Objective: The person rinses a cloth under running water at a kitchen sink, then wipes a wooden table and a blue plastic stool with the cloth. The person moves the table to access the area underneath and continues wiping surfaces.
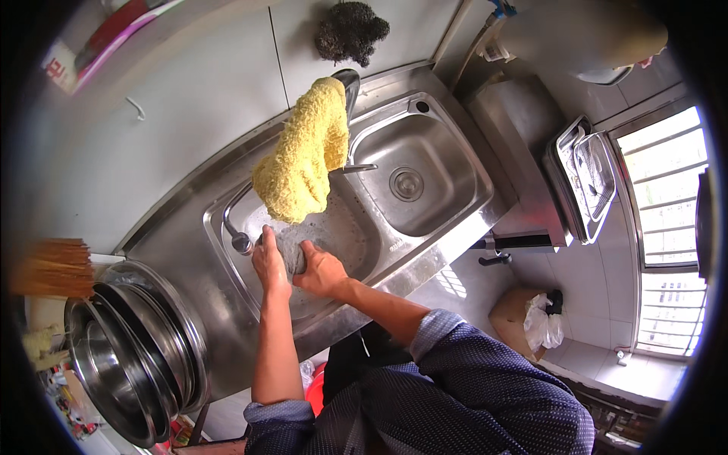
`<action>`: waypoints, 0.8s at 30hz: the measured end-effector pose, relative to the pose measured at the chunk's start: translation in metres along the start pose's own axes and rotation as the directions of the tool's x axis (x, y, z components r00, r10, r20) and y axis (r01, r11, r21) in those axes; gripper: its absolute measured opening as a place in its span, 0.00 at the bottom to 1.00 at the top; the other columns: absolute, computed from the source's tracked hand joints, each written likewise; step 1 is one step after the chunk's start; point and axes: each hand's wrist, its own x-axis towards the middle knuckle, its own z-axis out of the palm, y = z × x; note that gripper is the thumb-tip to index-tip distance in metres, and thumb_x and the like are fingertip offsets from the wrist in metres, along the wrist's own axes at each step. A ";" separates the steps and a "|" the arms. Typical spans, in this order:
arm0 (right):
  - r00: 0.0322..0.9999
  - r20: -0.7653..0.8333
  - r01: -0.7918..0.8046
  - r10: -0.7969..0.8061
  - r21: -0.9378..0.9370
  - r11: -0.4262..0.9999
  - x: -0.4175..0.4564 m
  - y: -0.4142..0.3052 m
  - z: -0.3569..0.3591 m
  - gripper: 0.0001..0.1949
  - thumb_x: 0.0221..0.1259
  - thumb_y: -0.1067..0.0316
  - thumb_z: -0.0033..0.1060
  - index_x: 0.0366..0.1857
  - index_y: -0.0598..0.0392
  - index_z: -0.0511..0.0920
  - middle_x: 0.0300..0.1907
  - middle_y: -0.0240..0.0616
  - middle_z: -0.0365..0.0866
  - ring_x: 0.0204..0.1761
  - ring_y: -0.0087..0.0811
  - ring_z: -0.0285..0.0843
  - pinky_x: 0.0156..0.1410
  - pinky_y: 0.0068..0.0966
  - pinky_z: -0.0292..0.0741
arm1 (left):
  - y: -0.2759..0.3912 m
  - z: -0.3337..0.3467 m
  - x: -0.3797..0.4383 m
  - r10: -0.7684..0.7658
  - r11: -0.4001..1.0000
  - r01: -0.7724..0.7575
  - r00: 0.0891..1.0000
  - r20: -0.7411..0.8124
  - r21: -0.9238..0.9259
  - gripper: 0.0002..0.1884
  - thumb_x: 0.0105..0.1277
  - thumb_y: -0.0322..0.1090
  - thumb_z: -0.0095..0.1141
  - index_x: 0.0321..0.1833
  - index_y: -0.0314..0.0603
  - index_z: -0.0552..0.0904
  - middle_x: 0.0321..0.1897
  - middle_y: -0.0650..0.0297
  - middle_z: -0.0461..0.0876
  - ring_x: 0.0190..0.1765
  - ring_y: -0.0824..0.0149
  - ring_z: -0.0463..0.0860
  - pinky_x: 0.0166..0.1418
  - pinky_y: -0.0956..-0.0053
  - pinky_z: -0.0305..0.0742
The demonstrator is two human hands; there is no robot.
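Between my left hand [271, 263] and my right hand [322, 269] is a grey scouring pad or cloth [290, 253], gripped from both sides; its exact kind cannot be told. Both hands are over the left basin [364, 250] of a stainless steel double sink. Water or suds seem to lie in that basin. The curved spout of a faucet [241, 243] ends just left of my left hand. A yellow towel [310, 151] hangs over the faucet's body, above my hands, and hides part of it and the basin.
The right basin [449, 211] has a drain strainer [407, 183]. Steel bowls [108, 364] stand stacked on edge at the left. A dark wire scourer [352, 34] hangs on the wall. Metal trays [593, 176] lean at the right, beyond a steel cabinet; a cardboard box [512, 318] stands below.
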 end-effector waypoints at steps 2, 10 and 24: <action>0.996 -0.006 -0.092 0.095 0.161 0.983 0.001 0.004 -0.016 0.34 0.47 0.53 0.76 0.58 0.60 0.74 0.47 0.62 0.87 0.52 0.59 0.86 0.57 0.43 0.82 | 0.015 -0.010 -0.011 -0.180 0.972 0.195 0.977 0.115 -0.134 0.40 0.75 0.66 0.50 0.73 0.35 0.73 0.63 0.47 0.79 0.63 0.56 0.79 0.64 0.54 0.74; 0.924 0.288 -0.382 0.252 0.669 0.638 -0.006 0.020 -0.029 0.44 0.46 0.61 0.80 0.70 0.70 0.70 0.51 0.48 0.87 0.49 0.38 0.85 0.56 0.31 0.81 | -0.009 -0.052 -0.055 -0.187 0.962 0.213 0.970 0.153 -0.169 0.42 0.73 0.70 0.53 0.73 0.36 0.76 0.65 0.51 0.82 0.62 0.54 0.83 0.63 0.56 0.74; 0.929 0.345 -0.069 -0.136 0.521 0.851 -0.026 0.044 -0.051 0.28 0.59 0.57 0.74 0.54 0.71 0.78 0.45 0.45 0.85 0.43 0.32 0.83 0.49 0.31 0.80 | -0.002 0.012 -0.162 0.159 0.902 -0.189 0.981 -0.110 -0.389 0.29 0.70 0.53 0.67 0.61 0.34 0.83 0.50 0.59 0.87 0.52 0.69 0.82 0.57 0.69 0.78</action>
